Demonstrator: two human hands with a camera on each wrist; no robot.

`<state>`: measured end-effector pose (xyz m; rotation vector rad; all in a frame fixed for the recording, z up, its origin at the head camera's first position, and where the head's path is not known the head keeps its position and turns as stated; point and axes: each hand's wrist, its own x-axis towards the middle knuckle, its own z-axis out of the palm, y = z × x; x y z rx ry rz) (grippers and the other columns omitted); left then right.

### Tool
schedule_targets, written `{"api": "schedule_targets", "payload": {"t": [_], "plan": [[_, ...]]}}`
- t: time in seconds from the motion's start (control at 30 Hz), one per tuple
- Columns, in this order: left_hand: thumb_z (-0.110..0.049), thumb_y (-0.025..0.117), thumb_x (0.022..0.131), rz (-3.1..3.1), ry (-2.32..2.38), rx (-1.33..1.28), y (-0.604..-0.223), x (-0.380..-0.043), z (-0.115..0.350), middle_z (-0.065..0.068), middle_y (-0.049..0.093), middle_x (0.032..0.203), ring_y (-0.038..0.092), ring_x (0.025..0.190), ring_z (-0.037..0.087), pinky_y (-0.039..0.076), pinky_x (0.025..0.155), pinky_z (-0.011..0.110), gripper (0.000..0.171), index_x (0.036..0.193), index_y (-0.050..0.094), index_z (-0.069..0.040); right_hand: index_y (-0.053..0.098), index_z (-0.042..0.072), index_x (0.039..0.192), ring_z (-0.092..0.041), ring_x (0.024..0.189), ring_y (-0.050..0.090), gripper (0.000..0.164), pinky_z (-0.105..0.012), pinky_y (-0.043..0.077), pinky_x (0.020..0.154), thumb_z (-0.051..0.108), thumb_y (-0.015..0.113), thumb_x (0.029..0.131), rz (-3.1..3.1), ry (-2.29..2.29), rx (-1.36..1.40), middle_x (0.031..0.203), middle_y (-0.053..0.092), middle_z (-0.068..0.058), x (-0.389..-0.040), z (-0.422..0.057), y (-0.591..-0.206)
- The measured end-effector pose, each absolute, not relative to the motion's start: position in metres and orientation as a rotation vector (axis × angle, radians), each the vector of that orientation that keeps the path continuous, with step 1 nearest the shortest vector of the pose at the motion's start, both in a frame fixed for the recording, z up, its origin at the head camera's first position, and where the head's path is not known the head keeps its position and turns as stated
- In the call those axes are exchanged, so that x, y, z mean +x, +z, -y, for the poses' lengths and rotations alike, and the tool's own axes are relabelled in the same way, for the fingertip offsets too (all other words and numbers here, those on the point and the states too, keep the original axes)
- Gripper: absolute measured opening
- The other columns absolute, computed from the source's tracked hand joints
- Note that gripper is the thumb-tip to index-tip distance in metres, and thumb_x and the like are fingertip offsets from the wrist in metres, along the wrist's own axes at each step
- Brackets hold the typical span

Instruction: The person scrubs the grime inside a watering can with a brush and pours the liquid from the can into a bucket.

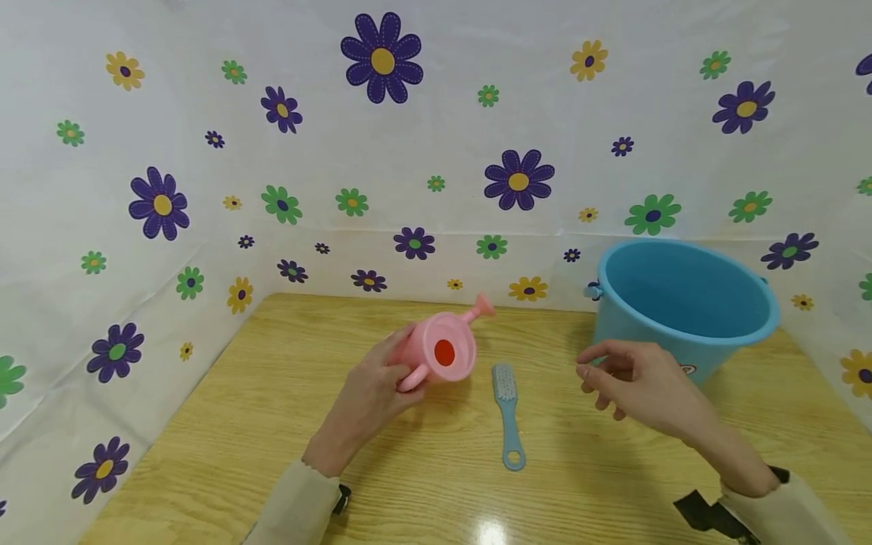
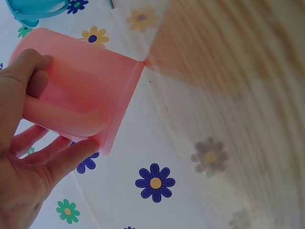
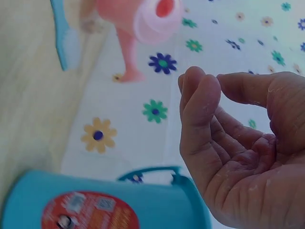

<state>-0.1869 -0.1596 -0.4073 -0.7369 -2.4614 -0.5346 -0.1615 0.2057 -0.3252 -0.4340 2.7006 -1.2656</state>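
My left hand [image 1: 371, 390] grips a pink toy watering can [image 2: 81, 76] by its handle side, fingers curled around it. The can is tilted so its round opening faces the head camera, and its spout [image 1: 482, 306] points to the far right. A red round patch [image 1: 445, 353] shows inside the opening. My right hand [image 1: 640, 382] hovers in front of the blue bucket [image 1: 681, 338] with loosely curled fingers and nothing in them. Between the hands, a blue brush [image 1: 509, 420] with pale bristles lies on the table.
The bucket stands upright at the back right of the wooden table [image 1: 272, 454], near the far edge. A red label [image 3: 90, 212] shows on its side in the right wrist view. White flower-printed sheets [image 1: 436, 136] hang behind and beside the table.
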Motion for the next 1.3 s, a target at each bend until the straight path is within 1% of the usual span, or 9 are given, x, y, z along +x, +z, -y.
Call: {"api": "schedule_targets", "payload": {"t": [0.2,0.4,0.57,0.83,1.0,1.07,1.17,1.27,1.3], "plan": [[-0.013,0.091,0.076,2.455,-0.518,-0.734,-0.407,-0.187,0.159,0.021,0.058,0.146,0.060,0.131,0.041,0.056,0.102,0.047,0.032,0.063,0.062,-0.010,0.066,0.003,0.123,-0.010,0.066,0.067,0.029,-0.030,0.058,0.054,0.024,0.062,0.103,-2.865,-1.275,-0.387,0.087,0.076,-0.004,-0.162,-0.234,-0.308],[-0.016,0.091,0.076,2.433,-0.474,-0.742,-0.408,-0.188,0.158,0.021,0.059,0.145,0.062,0.129,0.041,0.057,0.101,0.048,0.031,0.063,0.064,-0.011,0.064,0.001,0.126,-0.007,0.067,0.068,0.029,-0.029,0.058,0.052,0.020,0.060,0.104,-3.013,-1.326,-0.331,0.085,0.074,0.017,-0.164,-0.264,-0.298],[-0.020,0.092,0.076,2.415,-0.456,-0.752,-0.409,-0.189,0.157,0.021,0.059,0.145,0.063,0.128,0.040,0.058,0.098,0.047,0.031,0.063,0.064,-0.012,0.058,0.002,0.134,0.005,0.070,0.064,0.039,-0.025,0.057,0.053,0.029,0.056,0.106,-3.127,-1.284,-0.133,0.084,0.060,0.037,-0.166,-0.289,-0.291],[-0.022,0.093,0.075,2.368,-0.448,-0.774,-0.410,-0.188,0.152,0.022,0.061,0.142,0.066,0.124,0.040,0.061,0.092,0.045,0.033,0.062,0.064,-0.013,0.050,0.000,0.139,0.019,0.069,0.054,0.039,-0.013,0.052,0.056,0.025,0.047,0.109,-3.198,-1.411,0.046,0.088,0.047,0.042,-0.175,-0.329,-0.296],[-0.021,0.093,0.074,2.315,-0.442,-0.787,-0.412,-0.188,0.148,0.021,0.063,0.139,0.069,0.118,0.039,0.064,0.085,0.043,0.037,0.060,0.060,-0.013,0.054,0.016,0.131,0.020,0.066,0.054,0.025,-0.010,0.051,0.055,0.025,0.045,0.109,-3.177,-1.453,0.157,0.084,0.044,0.044,-0.182,-0.346,-0.302],[-0.021,0.093,0.075,2.307,-0.445,-0.794,-0.411,-0.188,0.147,0.022,0.063,0.140,0.068,0.118,0.039,0.064,0.085,0.043,0.036,0.061,0.061,-0.012,0.055,0.014,0.130,0.019,0.064,0.054,0.027,-0.010,0.052,0.054,0.027,0.046,0.109,-3.171,-1.443,0.231,0.082,0.044,0.043,-0.185,-0.350,-0.303],[-0.021,0.093,0.075,2.308,-0.456,-0.798,-0.410,-0.188,0.145,0.022,0.062,0.141,0.068,0.120,0.039,0.063,0.087,0.044,0.035,0.061,0.062,-0.012,0.048,-0.003,0.138,0.019,0.062,0.052,0.043,-0.009,0.052,0.053,0.028,0.045,0.109,-3.181,-1.407,0.292,0.080,0.040,0.043,-0.187,-0.354,-0.304],[-0.021,0.093,0.075,2.306,-0.459,-0.800,-0.407,-0.187,0.143,0.022,0.062,0.141,0.068,0.120,0.039,0.063,0.089,0.044,0.036,0.060,0.061,-0.012,0.041,-0.012,0.142,0.021,0.060,0.050,0.051,-0.008,0.051,0.051,0.026,0.044,0.109,-3.192,-1.397,0.321,0.078,0.037,0.044,-0.190,-0.357,-0.304],[-0.021,0.093,0.075,2.306,-0.460,-0.800,-0.407,-0.187,0.142,0.022,0.062,0.141,0.068,0.120,0.039,0.063,0.089,0.044,0.036,0.060,0.061,-0.012,0.039,-0.014,0.144,0.022,0.060,0.049,0.051,-0.008,0.050,0.050,0.024,0.043,0.109,-3.196,-1.392,0.319,0.076,0.048,0.037,-0.190,-0.358,-0.304]]}}
